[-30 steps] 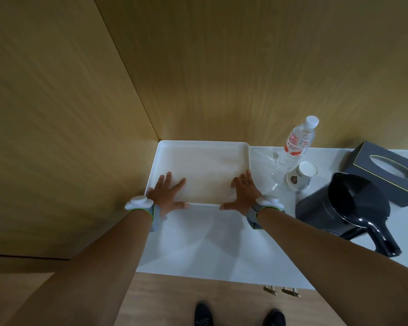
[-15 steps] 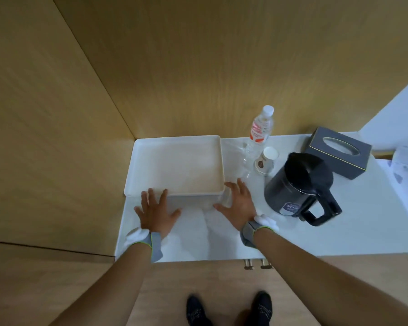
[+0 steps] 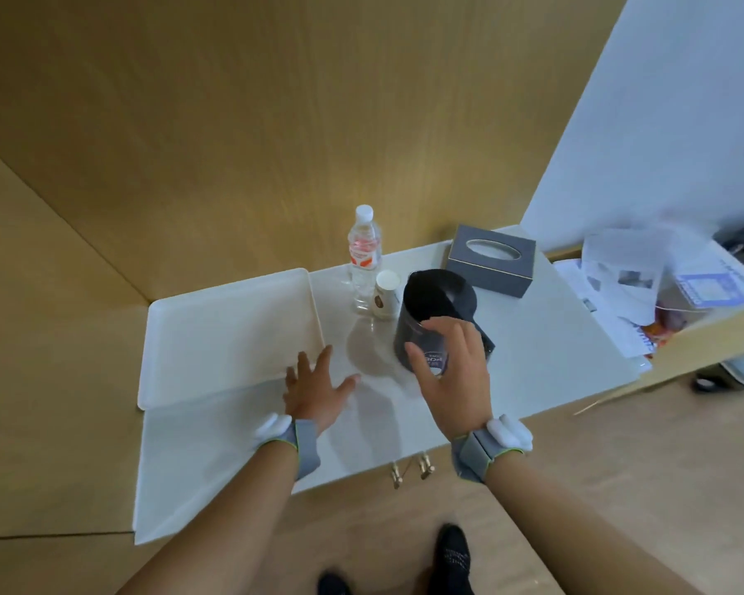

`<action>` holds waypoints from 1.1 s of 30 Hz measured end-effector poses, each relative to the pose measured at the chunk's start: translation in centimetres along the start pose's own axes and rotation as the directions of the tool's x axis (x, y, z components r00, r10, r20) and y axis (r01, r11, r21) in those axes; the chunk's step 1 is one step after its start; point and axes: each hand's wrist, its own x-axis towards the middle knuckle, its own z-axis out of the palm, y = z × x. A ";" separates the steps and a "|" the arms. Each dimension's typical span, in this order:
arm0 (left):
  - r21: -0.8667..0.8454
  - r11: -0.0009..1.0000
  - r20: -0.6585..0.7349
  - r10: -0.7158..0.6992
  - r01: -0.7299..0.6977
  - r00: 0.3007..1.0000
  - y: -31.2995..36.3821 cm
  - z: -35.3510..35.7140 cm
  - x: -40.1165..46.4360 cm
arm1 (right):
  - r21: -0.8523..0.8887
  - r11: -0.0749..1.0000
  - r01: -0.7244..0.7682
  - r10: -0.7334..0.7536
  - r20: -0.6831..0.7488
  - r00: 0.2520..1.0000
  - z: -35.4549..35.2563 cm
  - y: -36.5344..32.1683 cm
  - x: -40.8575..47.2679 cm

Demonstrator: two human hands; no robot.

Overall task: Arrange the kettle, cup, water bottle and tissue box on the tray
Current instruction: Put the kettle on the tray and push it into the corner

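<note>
A white tray (image 3: 198, 337) lies empty on the left of the white counter, in the corner of the wooden walls. To its right stand a clear water bottle (image 3: 364, 255) with a red label and a paper cup (image 3: 386, 298) with a white lid. The black kettle (image 3: 434, 311) stands in front of them. Behind it lies a dark grey tissue box (image 3: 492, 259). My right hand (image 3: 452, 371) is spread, in front of the kettle's near side, fingers apart; whether it touches is unclear. My left hand (image 3: 316, 390) hovers flat and spread by the tray's near right corner, holding nothing.
The white counter (image 3: 533, 358) ends at a near edge with two brass knobs (image 3: 409, 468) below. Papers and clutter (image 3: 645, 289) lie in a box at the right. Wooden walls close off the back and left. My feet stand on the wood floor below.
Both hands have left the tray's near edge. The right hand has moved right to the kettle; the left has shifted to the tray's near right corner. The view has swung right.
</note>
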 end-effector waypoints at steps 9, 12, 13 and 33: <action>0.059 0.998 0.058 -0.036 0.033 0.998 -0.5 1.3 -0.1 | 0.174 0.773 -0.610 0.605 0.087 0.791 -2.5 4.8 1.3; 0.085 0.996 0.052 -0.022 0.017 0.998 -1.3 1.5 -0.2 | 0.132 0.715 -0.687 0.670 0.155 0.726 -1.5 5.8 1.3; 0.078 0.997 0.045 -0.021 0.017 0.999 -1.6 1.5 -0.2 | 0.145 0.702 -0.697 0.678 0.161 0.717 -1.1 6.1 1.3; -0.117 0.934 -0.220 -0.357 0.339 0.908 -14.9 -6.3 -2.3 | 0.579 0.577 -0.577 0.622 0.146 0.769 0.0 -0.6 4.1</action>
